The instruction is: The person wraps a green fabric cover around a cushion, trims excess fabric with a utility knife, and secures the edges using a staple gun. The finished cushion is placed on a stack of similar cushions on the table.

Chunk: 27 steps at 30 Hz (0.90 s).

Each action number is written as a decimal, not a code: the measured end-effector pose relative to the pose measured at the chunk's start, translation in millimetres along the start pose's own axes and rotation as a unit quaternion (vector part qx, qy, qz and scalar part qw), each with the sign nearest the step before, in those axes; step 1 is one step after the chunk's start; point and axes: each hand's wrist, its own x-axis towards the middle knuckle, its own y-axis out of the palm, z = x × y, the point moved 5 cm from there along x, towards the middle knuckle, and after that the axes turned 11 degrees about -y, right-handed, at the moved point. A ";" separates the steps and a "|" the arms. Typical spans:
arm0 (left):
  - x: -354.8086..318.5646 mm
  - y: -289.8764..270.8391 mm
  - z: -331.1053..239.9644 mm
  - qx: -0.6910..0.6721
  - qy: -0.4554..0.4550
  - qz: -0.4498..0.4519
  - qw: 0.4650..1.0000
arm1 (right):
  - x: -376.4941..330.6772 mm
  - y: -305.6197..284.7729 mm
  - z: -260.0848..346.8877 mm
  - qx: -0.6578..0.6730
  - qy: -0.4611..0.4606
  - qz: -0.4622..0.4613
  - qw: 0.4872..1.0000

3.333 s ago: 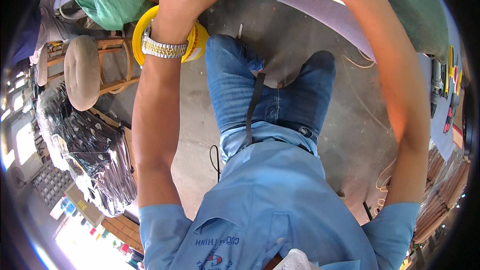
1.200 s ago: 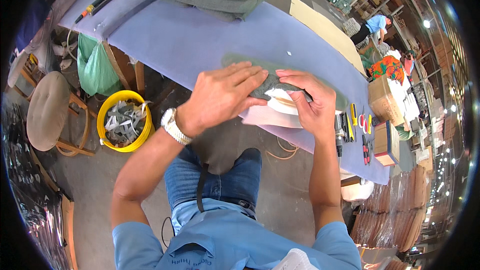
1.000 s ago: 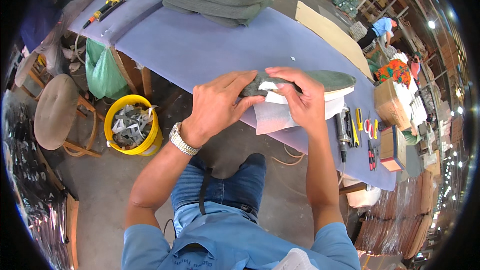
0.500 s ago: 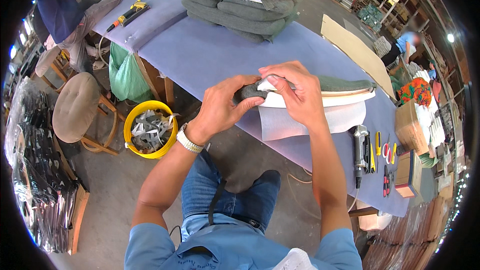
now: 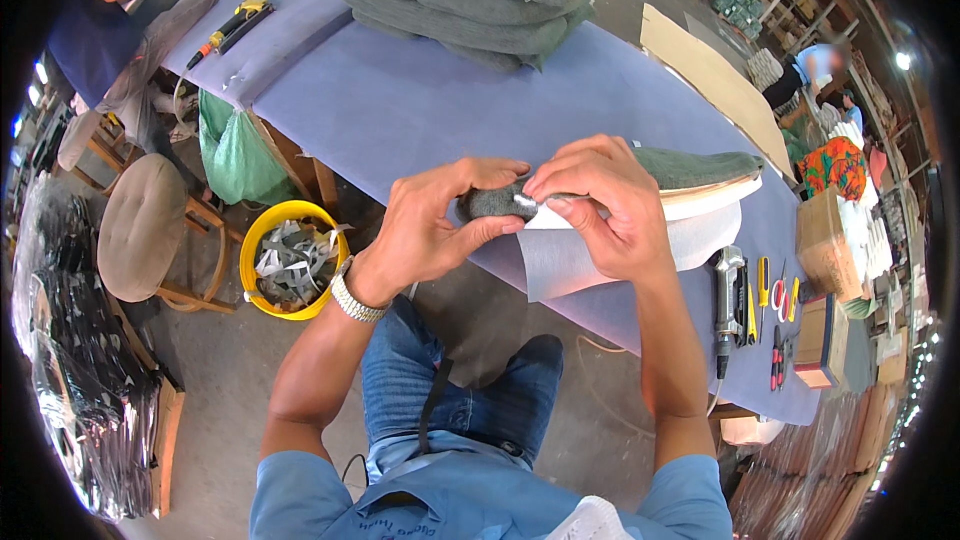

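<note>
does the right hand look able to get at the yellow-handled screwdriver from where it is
Probably, if it lets go first: the right hand pinches the dark cushion near one end. The yellow-handled screwdriver lies uncovered on the table to its right, beyond the grey metal tool.

The right hand (image 5: 612,208) hides part of the grey cushion (image 5: 700,168). The upper edge cuts off the cushion stack (image 5: 470,2); the lower edge cuts off the blue shirt (image 5: 480,495). The distant worker (image 5: 805,68) is partly blurred
</note>
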 end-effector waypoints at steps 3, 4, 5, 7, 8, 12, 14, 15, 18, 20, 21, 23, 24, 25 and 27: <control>1.1 -1.6 -6.3 0.032 0.039 0.027 0.998 | -3.4 0.3 1.2 0.007 -0.004 0.003 1.000; 1.4 -2.2 -9.2 0.044 0.047 0.038 0.997 | -3.2 0.5 2.3 0.004 -0.008 0.006 1.000; 2.3 -2.6 -12.6 0.054 0.055 0.043 0.996 | -3.2 0.9 3.4 0.002 -0.012 0.008 1.000; 3.8 -3.1 -18.2 0.076 0.070 0.054 0.993 | -1.1 1.3 3.3 -0.017 -0.032 0.014 0.999; 3.6 -3.6 -18.9 0.086 0.071 0.051 0.992 | -0.6 2.0 3.6 -0.027 -0.042 0.016 0.999; 1.2 -5.5 -16.8 0.116 0.089 0.033 0.989 | 2.1 9.1 6.6 -0.045 -0.073 0.000 0.996; -3.0 -5.4 -11.1 0.113 0.098 0.024 0.988 | 2.1 11.3 8.2 -0.060 -0.086 0.003 0.995; -4.9 -5.6 -8.2 0.107 0.101 0.022 0.989 | 1.5 12.8 9.5 -0.068 -0.092 0.003 0.993; -13.3 -7.9 -2.3 0.082 0.032 0.025 0.996 | -2.5 17.7 15.0 -0.086 -0.106 0.003 0.991; -18.5 -7.6 -1.8 0.074 -0.006 0.032 0.997 | -6.2 18.1 20.2 -0.094 -0.107 0.003 0.990; -20.6 -6.7 -2.5 0.077 -0.010 0.035 0.996 | -8.5 18.4 22.6 -0.093 -0.104 0.001 0.990; -23.1 -2.7 -5.6 0.084 -0.002 0.042 0.996 | -14.5 18.2 28.0 -0.091 -0.097 -0.002 0.991; -23.5 0.3 -8.1 0.089 0.010 0.045 0.995 | -17.7 18.2 30.2 -0.093 -0.095 -0.002 0.991; -24.3 2.5 -11.1 0.094 0.022 0.050 0.994 | -21.2 18.6 32.6 -0.094 -0.092 -0.003 0.991; -26.1 6.0 -17.8 0.123 0.031 0.067 0.990 | -28.6 18.7 35.6 -0.093 -0.090 -0.006 0.992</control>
